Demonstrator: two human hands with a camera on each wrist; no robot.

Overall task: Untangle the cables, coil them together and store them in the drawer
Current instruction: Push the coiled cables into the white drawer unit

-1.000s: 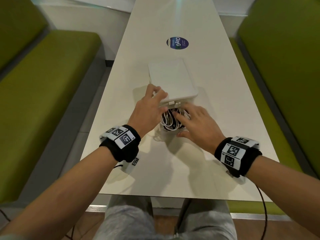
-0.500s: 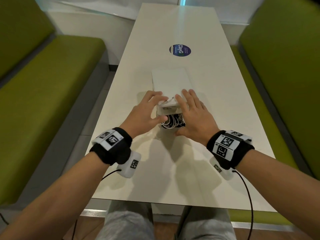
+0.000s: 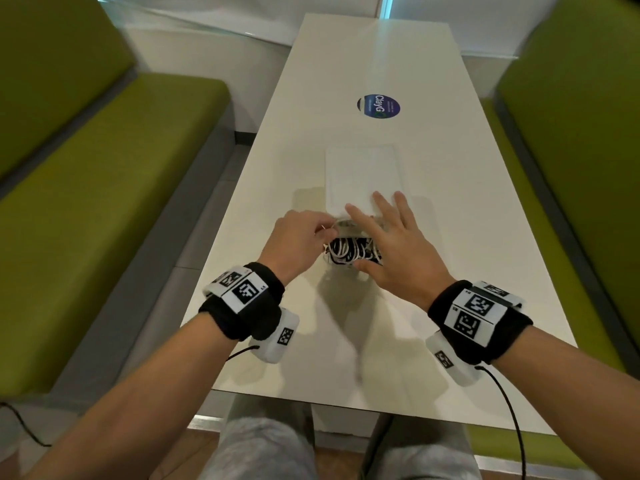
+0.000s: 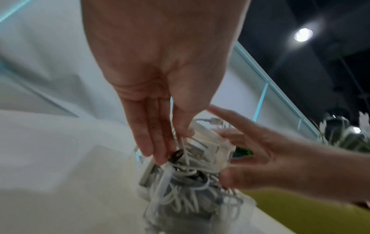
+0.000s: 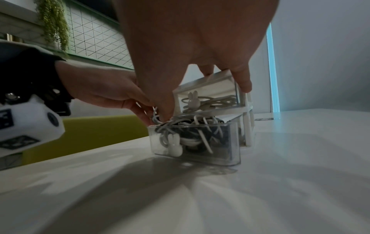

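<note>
Cables [image 3: 349, 252] fill the open drawer [image 5: 200, 142] just under your hands: left hand [image 3: 298, 242] pinches a white strand at its left edge, right hand [image 3: 391, 244] hovers open, nearer the unit [image 3: 363, 178].

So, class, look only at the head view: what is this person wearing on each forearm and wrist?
Both forearms are bare, with no sleeves. The left wrist and the right wrist each carry a black band bearing white panels printed with square black-and-white codes. Under each band hangs a small white box with its own code, trailing a thin black cable.
</note>
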